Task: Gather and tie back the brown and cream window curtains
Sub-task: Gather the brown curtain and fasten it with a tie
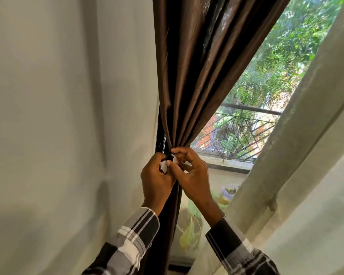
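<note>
1. Head view: I see the brown curtain point(189, 86) gathered mid-frame, cream curtain point(306, 135) hanging at right.
2. My left hand point(157, 181) and right hand point(193, 175) pinch a white tie point(164, 166) at the gather.
3. Fabric looks soft and slippery; I'd grip at the bunched waist.

Both arms reach up and forward, forearms converging toward the middle of the scene. Plaid sleeves, dark with pale bands, cover both forearms to just below the wrists. Left hand point(157, 175): back of hand toward the viewer, fingers curled inward, pinching a small white strip. Right hand point(193, 171): just beside the left and touching it at the fingertips, wrist bent, fingers hooked over and closed on the same white piece, thumb tucked under. Knuckles of both raised.
</note>
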`<state>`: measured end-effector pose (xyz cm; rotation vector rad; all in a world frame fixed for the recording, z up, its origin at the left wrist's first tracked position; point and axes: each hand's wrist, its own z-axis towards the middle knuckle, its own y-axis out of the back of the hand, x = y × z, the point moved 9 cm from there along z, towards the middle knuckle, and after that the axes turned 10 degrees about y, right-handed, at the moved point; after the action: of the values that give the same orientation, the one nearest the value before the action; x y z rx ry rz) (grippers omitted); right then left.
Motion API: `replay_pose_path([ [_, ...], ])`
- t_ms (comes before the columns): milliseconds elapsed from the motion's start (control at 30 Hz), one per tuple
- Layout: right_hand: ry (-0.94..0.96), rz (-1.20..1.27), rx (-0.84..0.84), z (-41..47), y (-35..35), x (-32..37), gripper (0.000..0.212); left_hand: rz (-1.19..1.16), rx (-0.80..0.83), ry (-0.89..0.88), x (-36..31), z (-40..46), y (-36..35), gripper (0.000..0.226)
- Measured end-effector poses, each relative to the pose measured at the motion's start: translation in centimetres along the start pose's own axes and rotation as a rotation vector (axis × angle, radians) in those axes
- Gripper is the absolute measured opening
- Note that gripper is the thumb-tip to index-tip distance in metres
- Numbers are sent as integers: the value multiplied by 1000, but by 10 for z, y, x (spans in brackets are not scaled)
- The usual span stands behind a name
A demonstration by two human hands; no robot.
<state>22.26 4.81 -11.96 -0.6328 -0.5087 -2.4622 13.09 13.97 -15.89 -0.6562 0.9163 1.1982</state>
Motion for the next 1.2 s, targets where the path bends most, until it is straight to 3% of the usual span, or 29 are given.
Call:
replay_pose_path([
  [167, -51, 37, -65, -3, 11, -3, 26, 84, 44, -115, -4, -7, -1, 13],
  [300, -56, 28, -89, -4, 12, -4, 22, 20, 130, -129, -6, -12, -8, 20],
  [567, -81, 11, -111, -11, 19, -12, 11, -306, 230, 83, 3, -16, -13, 23],
  [700, -46, -20, -77, -14, 18, -9, 8, -211, 213, 200, 1, -6, -19, 39],
  [933, 19, 2, -11, -23, 23, -4, 40, -69, 264, 207, 0, 7, -28, 28],
  [1033, 113, -104, 61, -30, 17, -2, 50, -82, 363, 203, -2, 7, -36, 25],
  [1200, -6, -142, -171, -33, 41, -18, 35, -38, 462, 153, -2, 8, -41, 23],
])
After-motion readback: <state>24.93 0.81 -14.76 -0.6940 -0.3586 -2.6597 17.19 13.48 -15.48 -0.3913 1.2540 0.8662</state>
